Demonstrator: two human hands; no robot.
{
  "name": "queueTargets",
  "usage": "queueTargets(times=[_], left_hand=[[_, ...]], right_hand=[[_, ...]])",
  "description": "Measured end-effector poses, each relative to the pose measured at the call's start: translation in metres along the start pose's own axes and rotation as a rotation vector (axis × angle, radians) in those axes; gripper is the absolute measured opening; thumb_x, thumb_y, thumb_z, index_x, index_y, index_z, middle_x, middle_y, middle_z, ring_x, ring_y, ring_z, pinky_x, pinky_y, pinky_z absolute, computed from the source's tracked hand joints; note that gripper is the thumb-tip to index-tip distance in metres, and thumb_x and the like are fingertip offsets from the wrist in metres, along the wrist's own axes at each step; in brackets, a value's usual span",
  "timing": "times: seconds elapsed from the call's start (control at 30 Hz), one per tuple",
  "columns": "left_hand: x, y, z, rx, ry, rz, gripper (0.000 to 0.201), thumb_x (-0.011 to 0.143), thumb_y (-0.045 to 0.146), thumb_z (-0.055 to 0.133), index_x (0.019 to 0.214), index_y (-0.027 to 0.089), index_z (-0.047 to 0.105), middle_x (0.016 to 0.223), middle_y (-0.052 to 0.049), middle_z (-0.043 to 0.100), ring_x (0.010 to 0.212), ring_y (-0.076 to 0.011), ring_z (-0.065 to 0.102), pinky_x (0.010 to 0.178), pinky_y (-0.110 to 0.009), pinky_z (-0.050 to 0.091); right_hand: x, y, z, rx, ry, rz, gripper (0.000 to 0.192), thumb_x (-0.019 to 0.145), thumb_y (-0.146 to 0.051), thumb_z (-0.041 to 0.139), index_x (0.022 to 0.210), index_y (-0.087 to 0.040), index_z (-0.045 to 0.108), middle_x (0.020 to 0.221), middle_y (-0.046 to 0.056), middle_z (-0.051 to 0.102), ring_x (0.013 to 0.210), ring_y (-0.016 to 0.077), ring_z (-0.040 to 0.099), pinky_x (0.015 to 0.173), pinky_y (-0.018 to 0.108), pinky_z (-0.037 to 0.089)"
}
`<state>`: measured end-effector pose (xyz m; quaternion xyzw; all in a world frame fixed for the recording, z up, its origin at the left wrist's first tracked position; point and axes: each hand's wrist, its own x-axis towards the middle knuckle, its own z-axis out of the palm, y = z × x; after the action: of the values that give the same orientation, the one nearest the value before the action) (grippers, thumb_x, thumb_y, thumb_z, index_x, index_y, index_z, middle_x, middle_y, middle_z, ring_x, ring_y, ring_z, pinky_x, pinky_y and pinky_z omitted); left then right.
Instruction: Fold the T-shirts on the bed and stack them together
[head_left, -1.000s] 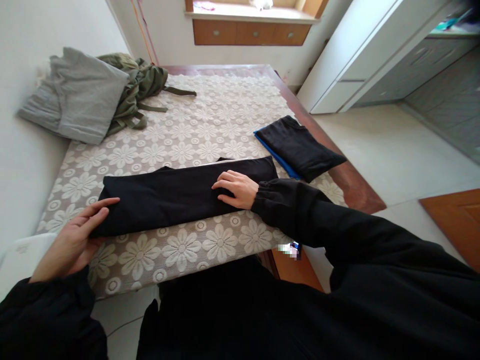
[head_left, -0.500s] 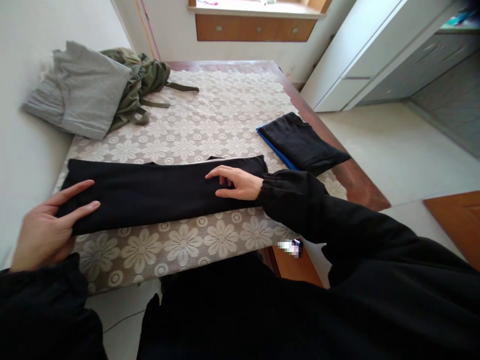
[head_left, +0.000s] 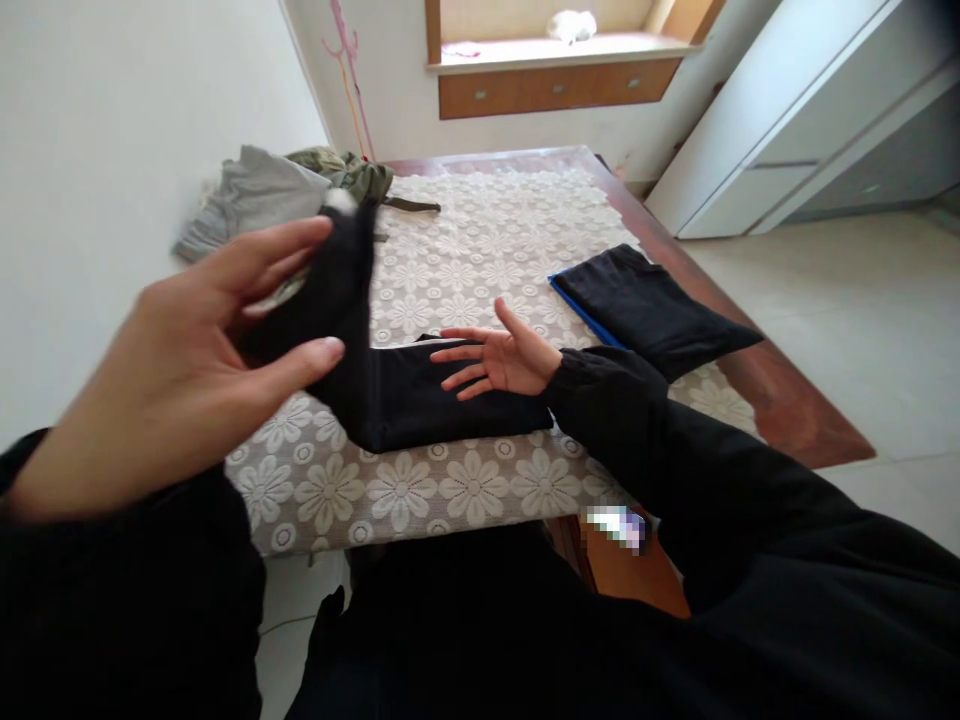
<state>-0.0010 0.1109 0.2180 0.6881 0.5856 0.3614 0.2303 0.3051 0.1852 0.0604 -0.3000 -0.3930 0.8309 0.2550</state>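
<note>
A long, folded black garment [head_left: 405, 400] lies near the front edge of the table, its left end raised off the cloth. My left hand [head_left: 199, 355] grips that raised end between thumb and fingers, so the fabric stands up steeply in the middle of the view. Over the part still lying flat, my right hand [head_left: 502, 362] is open, fingers spread and palm turned toward the lifted end. Whether the right hand touches the fabric, I cannot tell. The garment's exact kind does not show.
A lace tablecloth [head_left: 480, 225] with flower patterns covers most of the wooden table [head_left: 814, 425]. Folded dark clothes [head_left: 645, 305] with a blue layer lie at the right. Grey cloth [head_left: 266, 190] and an olive-green garment [head_left: 367, 180] with straps are heaped at the back left, near the wall.
My left hand has lifted the garment's left end and carried it up and to the right. My right hand has turned from palm down to fingers spread. The view has shifted left.
</note>
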Motion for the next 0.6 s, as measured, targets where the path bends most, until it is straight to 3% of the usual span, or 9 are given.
queueTargets(times=[0.07, 0.13, 0.2, 0.3, 0.37, 0.43, 0.5, 0.6], left_hand=[[-0.001, 0.027, 0.025, -0.06, -0.236, 0.053, 0.097, 0.077, 0.06, 0.079, 0.166, 0.036, 0.048, 0.166, 0.001, 0.057, 0.139, -0.041, 0.067, 0.101, -0.06, 0.063], [0.001, 0.03, 0.047, -0.123, -0.344, 0.048, 0.092, 0.083, 0.06, 0.074, 0.167, 0.035, 0.047, 0.171, -0.003, 0.051, 0.129, -0.0387, 0.074, 0.09, -0.051, 0.069], [0.007, 0.016, 0.064, -0.154, -0.367, 0.061, 0.078, 0.087, 0.059, 0.072, 0.157, 0.027, 0.06, 0.163, -0.009, 0.06, 0.122, -0.0361, 0.077, 0.082, -0.042, 0.071], [0.02, -0.021, 0.086, -0.177, -0.379, 0.151, 0.053, 0.096, 0.053, 0.069, 0.137, 0.02, 0.074, 0.142, -0.012, 0.075, 0.114, -0.0309, 0.079, 0.078, -0.036, 0.071], [0.027, -0.044, 0.098, -0.189, -0.38, 0.2, 0.045, 0.1, 0.05, 0.068, 0.132, 0.02, 0.076, 0.134, -0.012, 0.078, 0.112, -0.0289, 0.079, 0.082, -0.037, 0.07], [0.029, -0.061, 0.108, -0.177, -0.384, 0.257, 0.041, 0.102, 0.049, 0.068, 0.132, 0.021, 0.075, 0.133, -0.011, 0.079, 0.118, -0.0291, 0.077, 0.095, -0.043, 0.069], [0.027, -0.074, 0.118, -0.131, -0.405, 0.342, 0.039, 0.104, 0.047, 0.067, 0.134, 0.023, 0.074, 0.137, -0.011, 0.077, 0.128, -0.0298, 0.073, 0.113, -0.051, 0.061], [0.021, -0.089, 0.131, -0.046, -0.437, 0.429, 0.04, 0.106, 0.046, 0.065, 0.138, 0.025, 0.072, 0.149, -0.01, 0.072, 0.142, -0.0309, 0.064, 0.129, -0.057, 0.047]], right_hand=[[-0.013, 0.0, -0.007, 0.035, 0.026, -0.006, 0.101, 0.099, -0.095, 0.016, 0.141, -0.019, 0.066, 0.143, 0.019, 0.075, 0.112, 0.0358, 0.079, 0.096, 0.06, 0.065], [-0.023, 0.006, -0.018, 0.033, 0.1, -0.003, 0.104, 0.098, -0.097, 0.016, 0.133, -0.016, 0.071, 0.13, 0.02, 0.08, 0.113, 0.0377, 0.079, 0.095, 0.058, 0.066], [-0.028, 0.016, -0.029, 0.0, 0.212, 0.01, 0.091, 0.099, -0.094, 0.034, 0.119, -0.016, 0.077, 0.113, 0.018, 0.084, 0.108, 0.0364, 0.08, 0.096, 0.054, 0.067], [-0.027, 0.029, -0.04, -0.08, 0.33, -0.004, 0.056, 0.087, -0.074, 0.08, 0.103, -0.02, 0.078, 0.098, 0.011, 0.084, 0.095, 0.0301, 0.081, 0.095, 0.045, 0.068], [-0.026, 0.034, -0.042, -0.11, 0.347, -0.063, 0.052, 0.075, -0.061, 0.096, 0.103, -0.021, 0.078, 0.099, 0.008, 0.084, 0.093, 0.0262, 0.08, 0.093, 0.038, 0.067], [-0.029, 0.036, -0.044, -0.09, 0.342, -0.133, 0.062, 0.072, -0.06, 0.099, 0.115, -0.022, 0.078, 0.109, 0.006, 0.084, 0.101, 0.0249, 0.079, 0.095, 0.036, 0.066], [-0.036, 0.037, -0.048, -0.087, 0.333, -0.176, 0.073, 0.072, -0.058, 0.1, 0.131, -0.025, 0.073, 0.122, 0.006, 0.082, 0.112, 0.026, 0.077, 0.102, 0.038, 0.064], [-0.046, 0.035, -0.056, -0.259, 0.346, -0.203, 0.087, 0.064, -0.036, 0.105, 0.142, -0.026, 0.067, 0.127, 0.005, 0.08, 0.122, 0.0286, 0.073, 0.109, 0.044, 0.06]])
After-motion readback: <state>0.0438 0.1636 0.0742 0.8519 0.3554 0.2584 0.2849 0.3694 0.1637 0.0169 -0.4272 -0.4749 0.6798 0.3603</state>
